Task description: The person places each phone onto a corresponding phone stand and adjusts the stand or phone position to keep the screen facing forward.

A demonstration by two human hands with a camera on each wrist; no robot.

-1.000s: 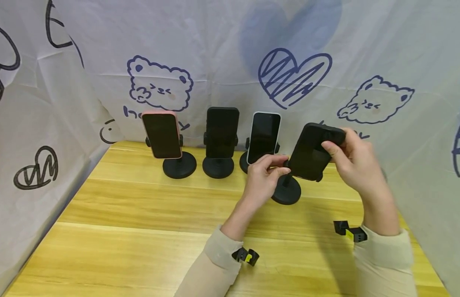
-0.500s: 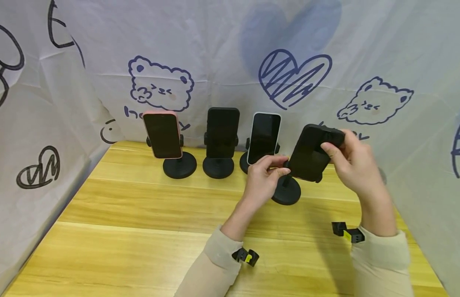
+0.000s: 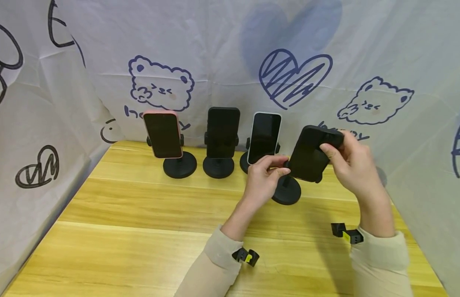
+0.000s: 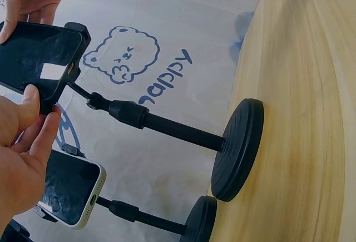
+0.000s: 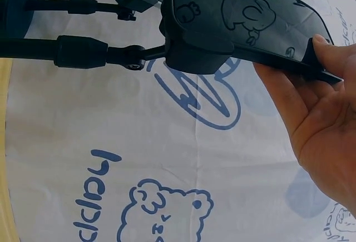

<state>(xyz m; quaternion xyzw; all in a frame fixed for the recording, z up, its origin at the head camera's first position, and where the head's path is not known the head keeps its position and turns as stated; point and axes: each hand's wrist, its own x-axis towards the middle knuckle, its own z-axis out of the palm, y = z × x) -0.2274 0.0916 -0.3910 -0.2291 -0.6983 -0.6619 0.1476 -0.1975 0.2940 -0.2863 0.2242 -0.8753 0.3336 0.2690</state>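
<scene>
A black smartphone sits tilted in the clamp of a black phone stand, the rightmost and nearest one in the head view. My left hand pinches the stand's clamp at the phone's left edge, thumb in front and fingers behind. At the phone's upper right, my right hand grips its corner between thumb on the screen side and fingers behind. In the right wrist view, a black clamp pad lies along the lower end of the phone. The phone's back is hidden.
Behind and to the left stand three more phones on round-based stands: a pink-edged phone, a black phone and a white-edged phone. My left hand is close to the white-edged one. A patterned white cloth hangs behind the wooden table.
My right hand and the top of the phone have shifted slightly down and to the left. My left hand has stayed in place on the clamp.
</scene>
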